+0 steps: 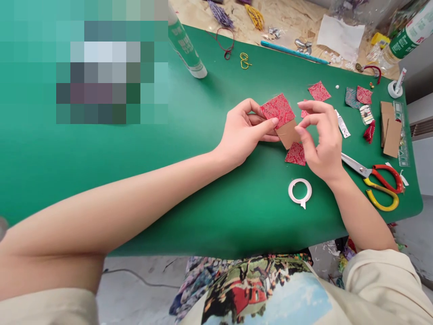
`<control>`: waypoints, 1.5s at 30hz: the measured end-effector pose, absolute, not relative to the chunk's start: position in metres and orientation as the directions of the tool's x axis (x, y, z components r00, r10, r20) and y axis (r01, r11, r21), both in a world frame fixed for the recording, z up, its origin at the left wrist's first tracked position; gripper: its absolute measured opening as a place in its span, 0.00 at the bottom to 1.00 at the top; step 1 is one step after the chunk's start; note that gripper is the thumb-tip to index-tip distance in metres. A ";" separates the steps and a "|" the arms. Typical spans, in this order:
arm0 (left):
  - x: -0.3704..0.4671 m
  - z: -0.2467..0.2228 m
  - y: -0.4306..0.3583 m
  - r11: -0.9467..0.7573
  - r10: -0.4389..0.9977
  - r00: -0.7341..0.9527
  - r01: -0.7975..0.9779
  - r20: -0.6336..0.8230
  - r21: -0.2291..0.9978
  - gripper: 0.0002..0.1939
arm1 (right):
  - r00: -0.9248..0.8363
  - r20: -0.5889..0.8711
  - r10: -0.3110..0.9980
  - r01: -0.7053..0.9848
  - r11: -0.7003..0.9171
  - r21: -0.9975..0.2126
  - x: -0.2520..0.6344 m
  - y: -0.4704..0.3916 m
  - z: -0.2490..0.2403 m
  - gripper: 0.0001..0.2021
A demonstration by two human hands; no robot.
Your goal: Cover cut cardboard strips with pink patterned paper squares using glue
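Green tabletop, near edge first: white tape ring lying flat, short tail toward the wearer. Scissors to its right, one red loop, one yellow, blades pointing left and away, tips by the right wrist. Next out, a loose red patch, just on the near side of the held pieces. Left hand clamped on the red brocade square, thumb on top, fingers behind; tan card sticks out from the square's lower right side, held up with it. Right hand is at the card's right edge, thumb and forefinger close together; can't tell from here if they're pinching anything. Right of that: small white tube, more tan card pieces beside a clear ruler. Farther: another red patch, glue bottle standing over on the left, yellow cord, blue pencil along the far side. On the wood board behind: purple tassel, yellow tassel, white paper.
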State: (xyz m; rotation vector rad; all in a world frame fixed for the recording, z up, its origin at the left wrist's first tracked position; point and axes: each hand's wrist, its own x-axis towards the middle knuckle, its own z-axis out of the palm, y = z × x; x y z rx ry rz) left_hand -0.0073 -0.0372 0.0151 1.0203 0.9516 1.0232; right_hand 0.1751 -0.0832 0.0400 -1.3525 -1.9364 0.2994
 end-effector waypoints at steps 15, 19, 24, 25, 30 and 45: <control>-0.007 0.014 -0.037 0.167 0.962 0.252 -0.233 -0.107 0.958 0.25 | 0.014 0.244 0.970 0.678 0.171 -0.715 0.186 -0.077 0.037 0.23; -0.008 0.012 -0.037 0.157 0.959 0.271 -0.247 -0.088 0.956 0.26 | 0.024 0.144 0.989 0.648 0.095 -0.756 0.175 -0.076 0.030 0.20; -0.007 0.006 -0.035 0.122 0.972 0.223 -0.229 -0.070 0.966 0.23 | 0.076 0.121 0.990 0.534 0.063 -0.843 0.185 -0.070 0.028 0.13; -0.007 0.006 -0.034 0.119 0.974 0.214 -0.224 -0.070 0.967 0.22 | 0.115 0.127 0.985 0.526 0.048 -0.849 0.192 -0.068 0.029 0.14; -0.008 0.005 -0.032 0.121 0.969 0.240 -0.249 -0.060 0.961 0.23 | 0.331 0.291 0.897 0.659 0.001 -0.752 0.214 -0.064 0.038 0.25; -0.009 0.010 -0.034 0.151 0.951 0.303 -0.287 -0.060 0.946 0.28 | 0.144 0.072 0.987 0.243 0.035 -0.969 0.199 -0.068 0.044 0.24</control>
